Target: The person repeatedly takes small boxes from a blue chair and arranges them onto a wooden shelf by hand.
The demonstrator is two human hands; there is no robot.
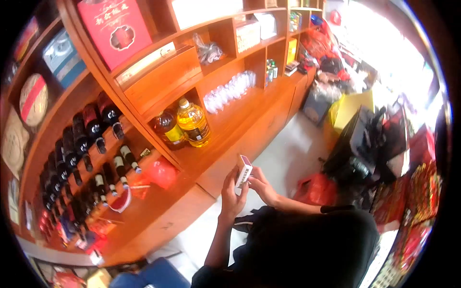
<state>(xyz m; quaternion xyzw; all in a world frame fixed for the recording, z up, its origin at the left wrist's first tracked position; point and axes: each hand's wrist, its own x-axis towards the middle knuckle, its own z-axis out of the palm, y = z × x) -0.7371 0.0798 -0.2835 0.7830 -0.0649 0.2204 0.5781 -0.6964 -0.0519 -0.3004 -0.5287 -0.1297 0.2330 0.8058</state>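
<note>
A small white box (244,174) with dark lettering and a purple-red end is held upright in front of me. My left hand (231,196) is wrapped round its left side, fingers behind and thumb in front. On the right, my right hand (263,187) has its fingers bent against the lower edge of the box; the exact contact of the fingertips is hard to make out. Beyond the hands stand a bottle of yellow oil (193,126) and a darker bottle (168,129) on the wooden counter (225,144).
A wooden shelf unit fills the left, with rows of dark wine bottles (79,132) and a red gift box (115,31). Plastic-wrapped white items (230,91) sit on the counter. On the floor at right are a red bag (314,189), a black bag (353,139) and piled goods.
</note>
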